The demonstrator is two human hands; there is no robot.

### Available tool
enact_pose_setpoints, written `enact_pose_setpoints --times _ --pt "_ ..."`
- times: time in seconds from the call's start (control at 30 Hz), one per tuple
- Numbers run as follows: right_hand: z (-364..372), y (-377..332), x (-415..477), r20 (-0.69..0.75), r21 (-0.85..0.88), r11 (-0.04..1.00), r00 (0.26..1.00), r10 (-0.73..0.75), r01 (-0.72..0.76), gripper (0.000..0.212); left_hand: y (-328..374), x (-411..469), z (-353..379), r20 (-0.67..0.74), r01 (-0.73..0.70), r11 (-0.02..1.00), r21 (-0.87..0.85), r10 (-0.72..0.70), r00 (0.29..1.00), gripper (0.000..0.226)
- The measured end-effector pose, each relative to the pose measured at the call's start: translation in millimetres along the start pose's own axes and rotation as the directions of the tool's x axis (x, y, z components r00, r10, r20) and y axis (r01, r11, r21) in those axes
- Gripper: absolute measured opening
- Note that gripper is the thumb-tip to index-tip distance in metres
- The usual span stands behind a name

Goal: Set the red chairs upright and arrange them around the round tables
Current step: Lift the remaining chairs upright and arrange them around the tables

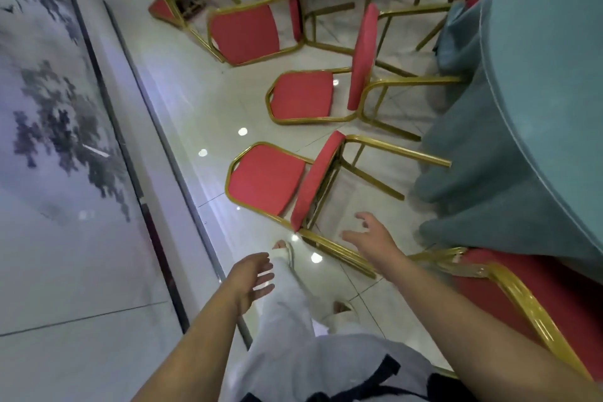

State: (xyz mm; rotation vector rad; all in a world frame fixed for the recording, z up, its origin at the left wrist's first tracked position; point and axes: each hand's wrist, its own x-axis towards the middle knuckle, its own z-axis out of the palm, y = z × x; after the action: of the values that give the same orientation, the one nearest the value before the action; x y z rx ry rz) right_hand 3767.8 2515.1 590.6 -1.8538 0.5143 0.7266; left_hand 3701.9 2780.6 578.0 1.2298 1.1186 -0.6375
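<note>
Reaching my empty, loose-fingered left hand and right hand toward the nearest tipped chair, I judge its stiff, light gold frame the firmest hold.

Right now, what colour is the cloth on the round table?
Teal, a blue-green; the tablecloth shows best in the head view.

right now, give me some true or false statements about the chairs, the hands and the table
1. The nearest red chair lies tipped over on the floor. True.
2. The right hand grips a chair leg. False: it is open and grips nothing.
3. The left hand is open and empty. True.
4. The tablecloth is white. False: it is teal.
</note>
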Motion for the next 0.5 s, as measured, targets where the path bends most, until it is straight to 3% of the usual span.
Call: enact_pose_setpoints --times 0.2,0.3,0.4,0.5 --pt "-17 -26 37 -0.176 -0.013 0.980 0.966 0.192 -0.198 0.063 76 79 0 0.112 0.045 0.974 0.220 -0.071 0.991 0.020" --pt "-11 -40 59 -0.239 -0.117 0.957 0.943 0.232 -0.265 0.063 106 123 -4 0.145 0.077 0.961 0.264 -0.119 0.982 0.019" --pt "-1 -54 96 -0.263 -0.250 0.923 0.938 0.227 -0.293 0.065 126 172 -9 0.098 0.136 0.945 0.297 -0.172 0.980 0.023" --pt "11 -68 149 -0.230 -0.205 0.921 0.931 0.284 -0.332 0.069 133 214 -9 0.048 0.204 0.936 0.285 -0.226 0.973 0.036"
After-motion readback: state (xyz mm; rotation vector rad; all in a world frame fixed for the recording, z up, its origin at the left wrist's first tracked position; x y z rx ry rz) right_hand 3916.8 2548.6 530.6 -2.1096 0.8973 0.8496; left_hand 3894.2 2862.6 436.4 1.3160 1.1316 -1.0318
